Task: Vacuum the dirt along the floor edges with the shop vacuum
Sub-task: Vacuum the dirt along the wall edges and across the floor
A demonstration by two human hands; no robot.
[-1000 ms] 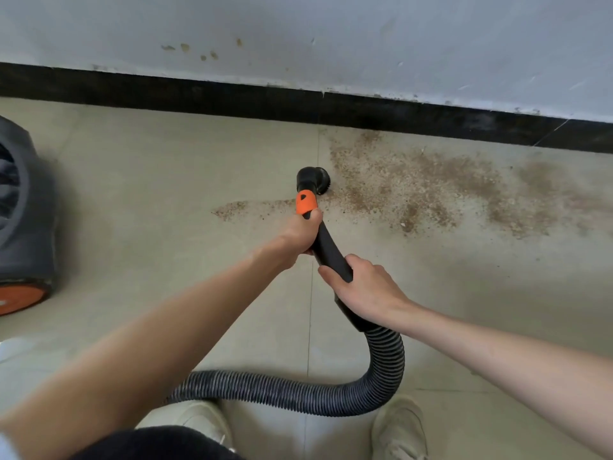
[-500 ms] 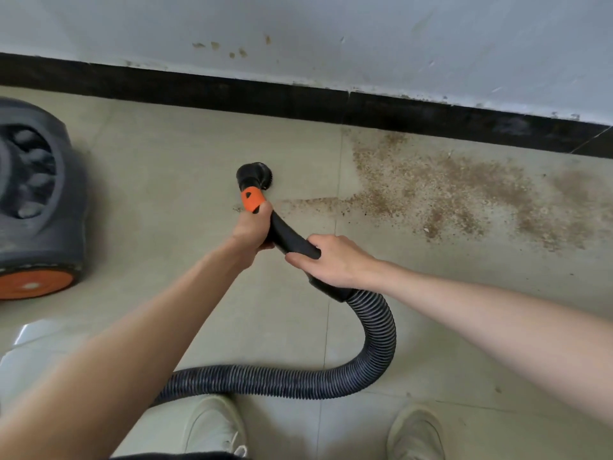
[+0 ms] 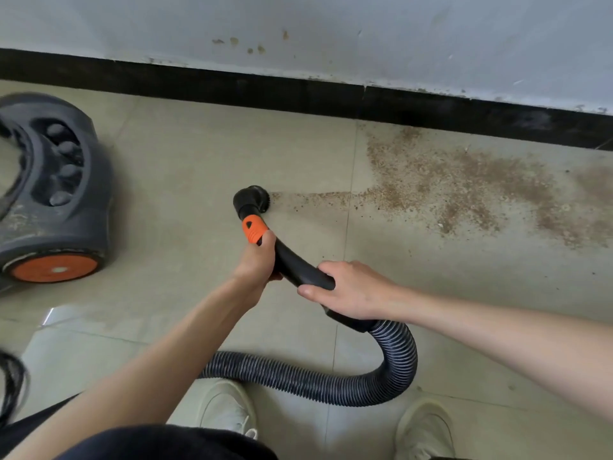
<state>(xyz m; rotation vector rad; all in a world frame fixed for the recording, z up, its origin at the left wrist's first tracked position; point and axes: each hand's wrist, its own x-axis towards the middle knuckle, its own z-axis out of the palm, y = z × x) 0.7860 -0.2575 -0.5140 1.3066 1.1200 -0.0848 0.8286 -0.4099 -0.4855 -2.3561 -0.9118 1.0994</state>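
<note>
- Now, at the floor's left edge the vacuum point(image 3: 53, 194) sits on its orange-hubbed wheel, close to the black skirting point(image 3: 298, 91). It looks bulky and probably heavy enough to drag rather than lift, so it is likely best towed by the hose.
- Left hand point(image 3: 255, 263) is wrapped around the wand point(image 3: 292, 263) just behind the orange collar point(image 3: 253, 229), fingers curled tight on it. That forward grip looks right for steering: the wand is rigid plastic, smooth, and seems light.
- Nozzle point(image 3: 252, 198) is down at the floor point(image 3: 185, 161), at the left tip of a thin trail of dirt point(image 3: 447, 187), well short of the skirting.
- Right hand point(image 3: 351, 290) clamps the rear of the wand where it meets the hose point(image 3: 331, 383), thumb across the top. This is a fair place to push from and to take the hose's pull.
- Hose is ribbed and flexible. It loops down and back leftward in front of two pale shoes point(image 3: 229, 410). It will probably bend freely but could kink or catch underfoot.
- Floor is glossy beige tile with grout lines, hard and likely slick, so the nozzle should glide.
- Dirt spreads rightward as a broad brown granular patch reaching the skirting toward the floor's right edge. Most of it remains to be collected.
- Wall point(image 3: 398, 34) above the skirting is pale, scuffed and spotted.
</note>
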